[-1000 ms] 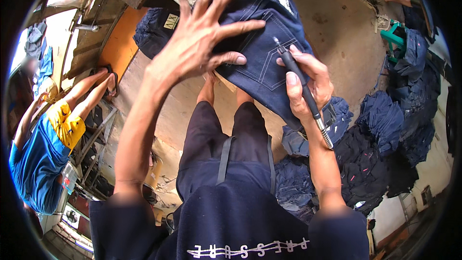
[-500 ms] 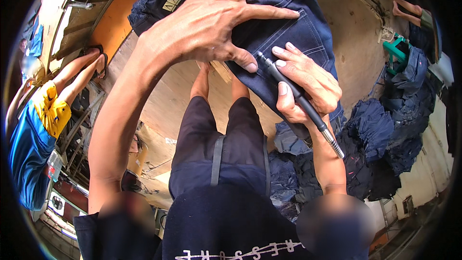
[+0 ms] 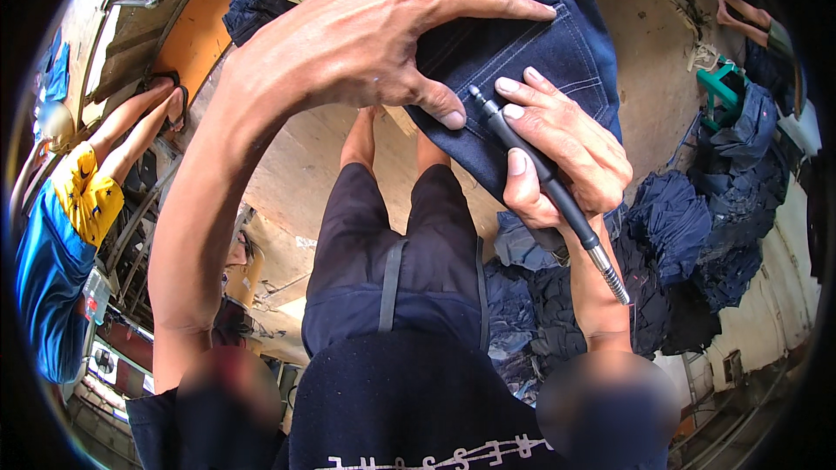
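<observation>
Dark blue jeans (image 3: 488, 52) with pale stitching lie spread out at the top of the view, a back pocket (image 3: 562, 48) facing up. My left hand (image 3: 383, 43) rests on the denim with its fingers stretched wide, thumb and forefinger beside the pocket. In my right hand (image 3: 570, 144) is a black pen-shaped rotary tool handpiece (image 3: 557, 191), gripped like a pencil. Its metal tip points at the pocket's near edge, close to my left thumb; whether it touches the cloth I cannot tell. A springy metal sleeve forms its rear end.
Heaps of dark jeans (image 3: 670, 222) lie to the right, near a green plastic stool (image 3: 721, 96). Another dark garment with a light patch (image 3: 248, 13) sits at upper left. A person in yellow and blue clothes (image 3: 57, 252) is at far left; another person's legs (image 3: 740, 17) show at upper right.
The view has shifted slightly. The right hand and handpiece appear a little further right along with the jeans, the tip still by the pocket edge. The left hand stays spread on the denim.
</observation>
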